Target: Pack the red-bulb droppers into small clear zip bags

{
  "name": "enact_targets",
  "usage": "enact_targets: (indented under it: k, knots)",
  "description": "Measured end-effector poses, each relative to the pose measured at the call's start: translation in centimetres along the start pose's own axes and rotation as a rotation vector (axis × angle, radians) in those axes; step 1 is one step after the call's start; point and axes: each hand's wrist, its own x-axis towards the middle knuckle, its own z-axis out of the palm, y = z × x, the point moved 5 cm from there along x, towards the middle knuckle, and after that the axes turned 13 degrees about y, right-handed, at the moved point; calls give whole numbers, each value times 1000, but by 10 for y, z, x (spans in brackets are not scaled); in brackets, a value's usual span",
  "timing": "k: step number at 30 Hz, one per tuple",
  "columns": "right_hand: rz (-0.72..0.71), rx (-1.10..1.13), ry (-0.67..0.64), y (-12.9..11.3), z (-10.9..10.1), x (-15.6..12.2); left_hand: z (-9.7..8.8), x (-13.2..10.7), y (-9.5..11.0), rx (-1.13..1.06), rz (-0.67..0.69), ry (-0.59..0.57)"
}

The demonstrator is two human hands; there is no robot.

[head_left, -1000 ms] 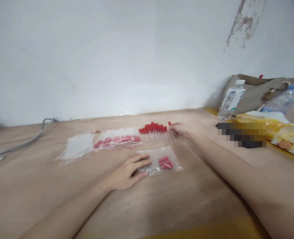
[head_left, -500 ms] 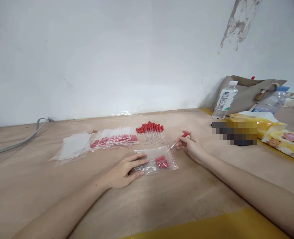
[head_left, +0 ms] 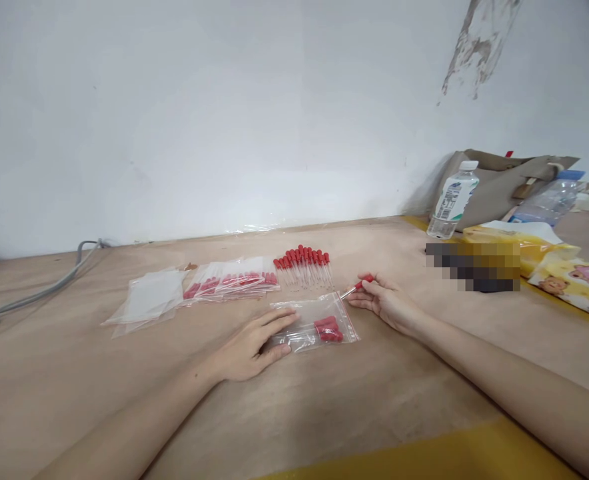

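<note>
Right hand (head_left: 387, 305) is clamped, thumb against fingers, on a slim clear dropper with a red bulb (head_left: 360, 285); the dropper is tilted, its tip at the far corner of the red-lined edge of a clear plastic zip bag (head_left: 317, 307); whether the tip is inside cannot be told. Left hand (head_left: 247, 347) lies with fingers apart, fingertips on the bag's left end; red-bulbed droppers lie inside, bulbs toward the red-lined edge.

Beyond the bag, a fanned row of red-bulbed clear droppers (head_left: 302, 257) lies beside overlapping filled clear bags (head_left: 250, 266); flat translucent bags (head_left: 152, 297) adjoin at left. Brown table surface (head_left: 274, 413) extends from the bag's near edge to a glossy yellow strip (head_left: 399, 457), and rearward to the white wall (head_left: 199, 133); a pixelated dark object (head_left: 494, 283) borders the right side.

White-capped clear bottle (head_left: 454, 200) carries a white label with a barcode, lettering too small to read; yellow soft package (head_left: 574, 273) bears a printed bear.
</note>
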Motion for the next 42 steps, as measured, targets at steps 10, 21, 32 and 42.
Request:
enact_targets:
  k: [10, 21, 32, 42]
  knots:
    - [-422, -674, -358, -12, 9, -5, 0, 1, 2, 5, 6, -4]
    - [-273, -432, -290, 3, 29, -10, 0, 3, 4, 5, 14, -13]
    - [-379, -687, 32, -13, 11, 32, 0, 3, 4, -5, 71, 3]
    - [-320, -982, 258, -29, 50, 107, -1, 3, 4, -35, 65, 14]
